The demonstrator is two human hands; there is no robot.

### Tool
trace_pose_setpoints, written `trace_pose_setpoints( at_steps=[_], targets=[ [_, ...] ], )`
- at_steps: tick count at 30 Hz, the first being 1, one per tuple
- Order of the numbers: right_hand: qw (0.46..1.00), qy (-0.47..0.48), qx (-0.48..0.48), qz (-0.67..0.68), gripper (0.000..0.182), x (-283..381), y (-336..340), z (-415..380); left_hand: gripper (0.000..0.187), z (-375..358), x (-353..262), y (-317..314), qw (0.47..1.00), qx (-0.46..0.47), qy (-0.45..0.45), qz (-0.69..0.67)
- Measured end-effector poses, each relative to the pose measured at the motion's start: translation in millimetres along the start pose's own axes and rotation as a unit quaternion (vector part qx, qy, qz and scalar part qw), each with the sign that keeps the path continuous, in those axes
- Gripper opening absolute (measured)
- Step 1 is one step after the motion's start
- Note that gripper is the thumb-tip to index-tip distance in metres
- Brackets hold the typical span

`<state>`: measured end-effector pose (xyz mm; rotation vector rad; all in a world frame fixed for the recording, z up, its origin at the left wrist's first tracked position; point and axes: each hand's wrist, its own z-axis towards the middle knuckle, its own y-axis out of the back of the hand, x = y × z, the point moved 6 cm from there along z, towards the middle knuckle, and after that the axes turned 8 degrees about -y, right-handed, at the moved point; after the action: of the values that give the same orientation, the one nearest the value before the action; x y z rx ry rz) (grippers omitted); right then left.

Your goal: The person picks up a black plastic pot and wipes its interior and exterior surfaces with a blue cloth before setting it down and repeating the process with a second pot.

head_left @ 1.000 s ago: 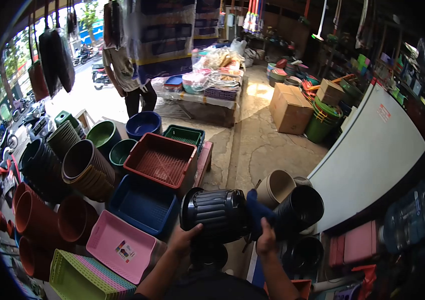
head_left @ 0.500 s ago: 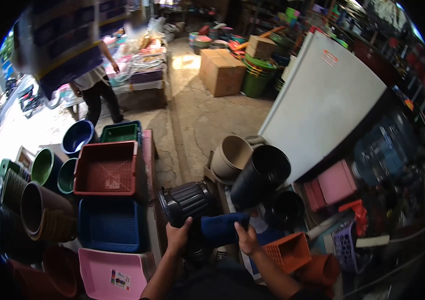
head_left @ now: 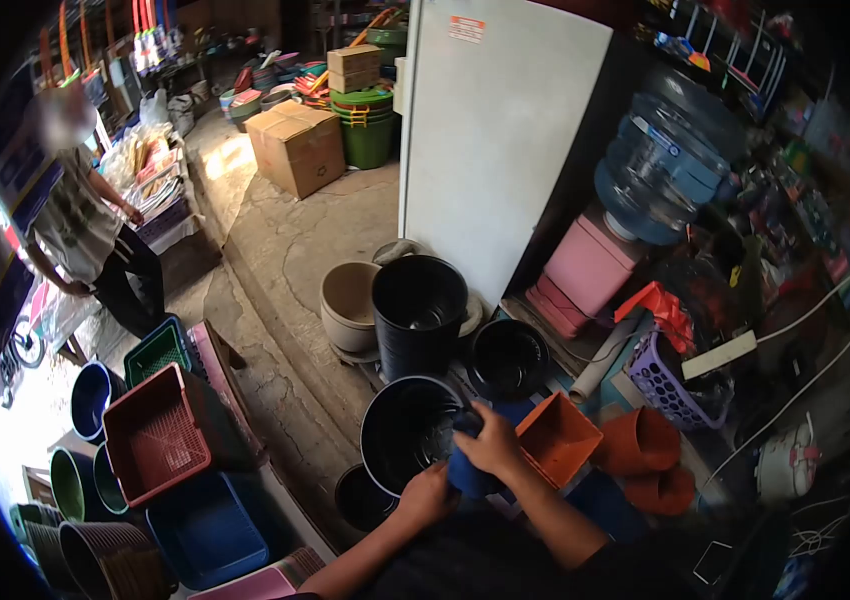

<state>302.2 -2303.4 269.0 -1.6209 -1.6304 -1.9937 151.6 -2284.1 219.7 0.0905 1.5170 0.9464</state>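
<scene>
A round black plastic bucket (head_left: 400, 425) is right in front of me, its open mouth tilted up towards me. My left hand (head_left: 430, 496) is closed on the near rim of this bucket, with some fingers hidden. To the right, my right hand (head_left: 494, 441) is closed around a dark blue cloth (head_left: 469, 478) that bunches and hangs below the fingers. The cloth is beside the bucket's right rim. A tall black bin (head_left: 415, 335) stands just beyond the bucket, next to a beige pot (head_left: 345, 310). An orange square pot (head_left: 557, 440) lies close to my right forearm.
Stacked baskets and tubs, including a red basket (head_left: 160, 435) and a blue tub (head_left: 210, 530), line the left. A white panel (head_left: 505, 130) stands ahead, with a water bottle (head_left: 665, 160) on a pink dispenser (head_left: 585, 265) at right. A person (head_left: 95, 220) stands far left.
The view has swung right. The black bucket, earlier lying sideways with its ribbed side showing, now shows its open mouth. My right hand and the cloth have come closer to my left hand.
</scene>
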Motion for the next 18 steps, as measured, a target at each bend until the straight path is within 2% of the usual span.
trace_pose_setpoints(
  at_steps=[1, 2, 3, 5, 7, 8, 9, 10, 12, 13, 16, 18],
  targets=[
    [0.999, -0.010, -0.038, 0.010, 0.063, -14.4, 14.0, 3.8, 0.021, 11.5, -20.9, 10.7, 0.999, 0.013, -0.039, -0.004],
    [0.997, -0.020, -0.037, 0.064, 0.063, -28.5, 25.3, 12.5, 0.018, 21.3, -35.4, 14.6, 0.997, 0.025, -0.078, -0.009],
    [0.995, -0.057, -0.036, 0.074, 0.060, -44.7, 40.7, 17.2, 0.018, 28.2, -33.0, 12.4, 0.996, 0.033, -0.078, -0.008],
    [0.993, -0.045, -0.068, 0.082, 0.057, -64.2, 73.9, 30.7, 0.012, 37.2, -32.0, 32.0, 0.979, -0.112, -0.169, 0.020],
    [0.984, -0.068, -0.051, 0.158, 0.056, -105.4, 93.9, 55.0, 0.014, 49.6, -24.6, 41.7, 0.977, -0.157, -0.136, 0.046],
    [0.987, -0.034, -0.086, 0.132, 0.055, -103.3, 111.2, 64.9, 0.021, 57.9, -10.1, 38.6, 0.983, -0.154, -0.089, 0.039],
    [0.984, -0.060, -0.086, 0.144, 0.054, -107.3, 125.5, 70.0, 0.029, 68.4, 5.4, 31.4, 0.987, -0.150, -0.043, 0.033],
    [0.984, -0.044, -0.105, 0.139, 0.054, -122.2, 132.0, 81.2, 0.029, 81.8, 6.8, 24.3, 0.988, -0.143, -0.043, 0.033],
    [0.982, -0.032, -0.125, 0.136, 0.053, -165.3, 138.5, 112.1, 0.049, 108.7, 32.3, 5.9, 0.973, -0.142, 0.128, -0.132],
    [0.981, -0.040, -0.117, 0.149, 0.053, -183.6, 139.0, 127.8, 0.049, 123.0, 43.4, -6.4, 0.973, -0.138, 0.130, -0.130],
    [0.978, -0.056, -0.104, 0.172, 0.052, -215.2, 139.6, 161.4, 0.065, 163.7, 79.4, -56.0, 0.931, -0.050, 0.202, -0.301],
    [0.976, -0.062, -0.100, 0.184, 0.051, -227.7, 137.6, 177.6, 0.062, 189.7, 88.9, -69.4, 0.939, -0.053, 0.192, -0.280]
  ],
)
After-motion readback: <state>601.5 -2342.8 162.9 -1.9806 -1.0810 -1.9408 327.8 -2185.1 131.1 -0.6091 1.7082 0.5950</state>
